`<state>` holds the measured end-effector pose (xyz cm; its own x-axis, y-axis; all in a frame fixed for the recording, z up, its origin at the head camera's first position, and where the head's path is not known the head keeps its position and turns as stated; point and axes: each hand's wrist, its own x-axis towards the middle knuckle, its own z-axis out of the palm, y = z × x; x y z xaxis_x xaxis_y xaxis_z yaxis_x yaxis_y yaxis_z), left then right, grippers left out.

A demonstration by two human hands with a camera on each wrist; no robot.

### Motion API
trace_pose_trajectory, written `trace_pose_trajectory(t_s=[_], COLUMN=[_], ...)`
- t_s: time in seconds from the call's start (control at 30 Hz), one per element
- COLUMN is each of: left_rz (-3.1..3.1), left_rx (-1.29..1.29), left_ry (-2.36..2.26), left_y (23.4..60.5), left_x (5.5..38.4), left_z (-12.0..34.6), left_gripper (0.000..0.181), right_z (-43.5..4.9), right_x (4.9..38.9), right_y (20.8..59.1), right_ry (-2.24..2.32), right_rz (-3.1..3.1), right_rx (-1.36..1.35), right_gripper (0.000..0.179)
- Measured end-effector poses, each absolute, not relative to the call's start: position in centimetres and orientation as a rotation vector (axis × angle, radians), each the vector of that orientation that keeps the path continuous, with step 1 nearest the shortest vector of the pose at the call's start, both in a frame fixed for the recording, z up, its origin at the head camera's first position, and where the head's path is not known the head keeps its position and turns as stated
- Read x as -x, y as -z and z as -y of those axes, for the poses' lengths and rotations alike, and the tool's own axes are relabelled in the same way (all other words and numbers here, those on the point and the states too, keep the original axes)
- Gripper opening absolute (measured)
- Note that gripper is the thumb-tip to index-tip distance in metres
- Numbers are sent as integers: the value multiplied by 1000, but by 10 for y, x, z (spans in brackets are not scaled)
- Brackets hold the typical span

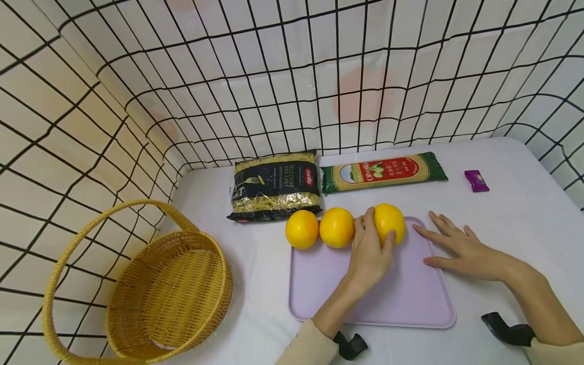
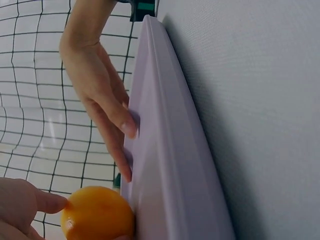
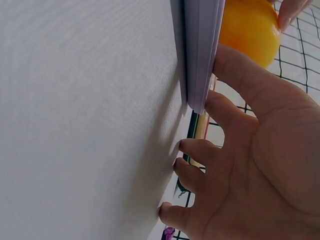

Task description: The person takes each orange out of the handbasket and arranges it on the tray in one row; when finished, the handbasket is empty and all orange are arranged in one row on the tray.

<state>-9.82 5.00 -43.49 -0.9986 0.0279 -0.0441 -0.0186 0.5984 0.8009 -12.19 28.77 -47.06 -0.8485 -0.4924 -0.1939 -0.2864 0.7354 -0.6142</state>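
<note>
My left hand (image 1: pixel 370 253) holds the rightmost orange (image 1: pixel 391 223) at the far edge of a lilac tray (image 1: pixel 410 299), with its thumb and fingers about the fruit. In a row to its left sit a middle orange (image 1: pixel 336 227) and a left orange (image 1: pixel 302 229), also along the tray's far edge. My right hand (image 1: pixel 465 252) has its fingers spread at the tray's right side. In the right wrist view, the thumb and index finger of that hand touch the tray rim (image 3: pixel 202 60), while its other fingers reach down beside it.
A round wicker basket (image 1: pixel 219 289) with a tall handle stands at the left. Behind the oranges lie a pasta bag (image 1: pixel 276 185) and a green-ended spaghetti pack (image 1: pixel 385 172). A small purple packet (image 1: pixel 476 181) is at the back right. Black wire grids (image 1: pixel 337 76) surround the table.
</note>
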Motion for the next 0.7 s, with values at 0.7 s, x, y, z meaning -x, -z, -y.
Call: trace_pose_trajectory(t_s=[0.7], left_rz=[-2823], left_rx=[-161], left_ry=[-1041], left_y=[401], left_x=[84], left_z=[-31], left_gripper=[65], right_z=[-292], right_x=[122], right_y=[469], right_ry=[851], right_rz=[-2571], right_rx=[601], right_gripper=[77])
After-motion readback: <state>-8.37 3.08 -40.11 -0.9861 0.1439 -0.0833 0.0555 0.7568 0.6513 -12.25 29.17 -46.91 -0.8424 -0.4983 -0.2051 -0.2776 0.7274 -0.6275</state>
